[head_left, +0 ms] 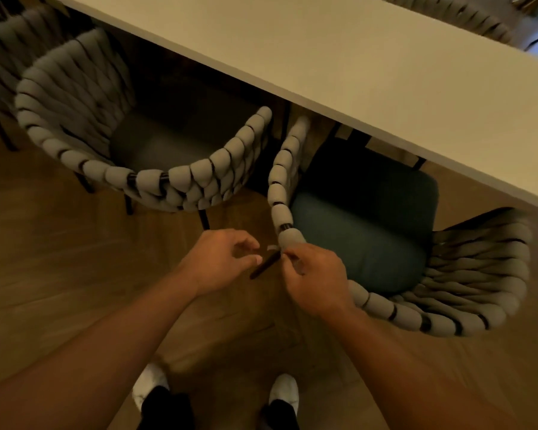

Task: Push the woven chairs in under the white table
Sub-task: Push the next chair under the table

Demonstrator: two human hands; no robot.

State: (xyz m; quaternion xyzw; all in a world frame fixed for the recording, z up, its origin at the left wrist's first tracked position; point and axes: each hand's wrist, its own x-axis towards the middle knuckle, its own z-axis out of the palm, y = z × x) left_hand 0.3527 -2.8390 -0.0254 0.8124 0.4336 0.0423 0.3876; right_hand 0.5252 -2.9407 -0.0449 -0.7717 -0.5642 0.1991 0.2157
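Observation:
Two grey woven chairs stand at the near side of the white table (370,54). The left chair (168,178) has its seat partly under the table edge. The right chair (466,274) is turned at an angle, and its blue seat cushion (367,225) lies mostly outside the table edge. My right hand (316,277) grips the woven rim of the right chair at its near corner. My left hand (222,259) hovers just left of that corner with loosely curled fingers, holding nothing.
A third woven chair (0,63) stands at the far left, and another (448,13) shows beyond the table. The floor (75,274) is wood. My feet (218,395) in white shoes stand below my hands. A dark chair leg (264,266) slants between my hands.

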